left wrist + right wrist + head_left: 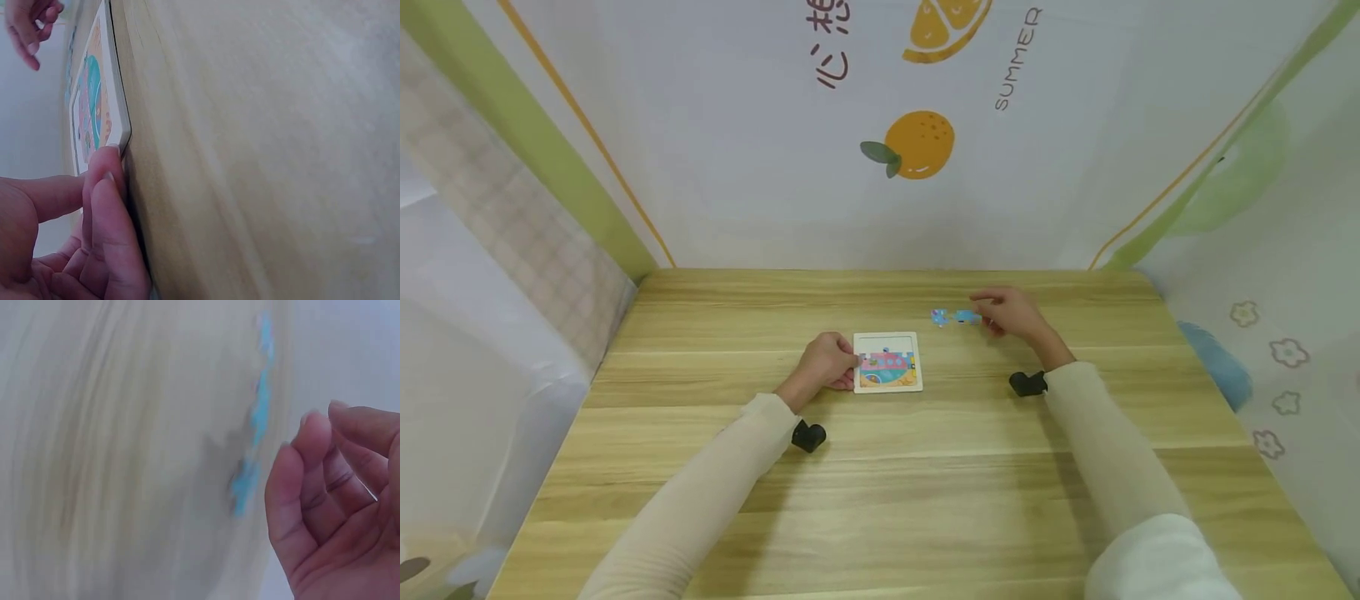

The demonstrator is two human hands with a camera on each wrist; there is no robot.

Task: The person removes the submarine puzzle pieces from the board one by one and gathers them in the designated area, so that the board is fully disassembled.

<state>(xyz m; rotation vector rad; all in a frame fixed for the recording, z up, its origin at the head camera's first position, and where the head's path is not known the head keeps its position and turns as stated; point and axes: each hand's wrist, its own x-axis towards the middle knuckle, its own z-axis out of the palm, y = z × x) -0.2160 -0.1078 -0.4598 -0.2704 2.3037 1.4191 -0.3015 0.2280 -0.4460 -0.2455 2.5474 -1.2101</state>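
A square jigsaw puzzle board (887,337) with a pale frame lies on the table, its lower part filled with pink, teal and orange picture pieces and its upper part bare. My left hand (829,362) holds the board at its left edge; in the left wrist view, the thumb and curled fingers meet at the corner of the frame (117,94). Loose blue puzzle pieces (939,317) lie to the right behind the board. Above them hovers my right hand (1011,315), fingers loosely bent with nothing between them. The right wrist view shows the blue pieces (260,409) in a row beside the fingertips.
The wood-grain table (887,500) ends at a white printed cloth (760,200) along the back. More cloth hangs at both sides. A black wrist camera mount (808,436) sits under the left wrist, and another black mount (1028,383) under the right.
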